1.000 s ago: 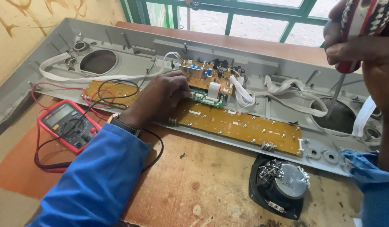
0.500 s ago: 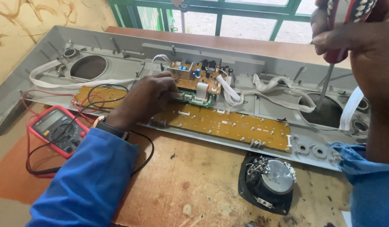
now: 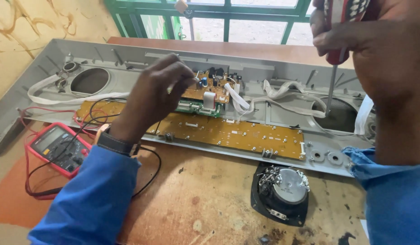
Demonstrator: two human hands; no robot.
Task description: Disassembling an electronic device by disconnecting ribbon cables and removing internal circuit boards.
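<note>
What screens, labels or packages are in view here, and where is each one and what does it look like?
Multimeter screen: one small greyish rectangular display, on the red-cased meter lying on the table at the left, beside the left forearm; black and red leads run from it.
No packages, labels or signs show.

Red multimeter with leads, loose speaker, green window frame

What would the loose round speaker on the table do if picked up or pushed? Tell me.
The speaker probably feels heavy for its size, given the big metal magnet on its back. It lies face down on a flat frame, so a push would likely slide it, not roll it. Its underside is hidden and may be delicate.
</note>
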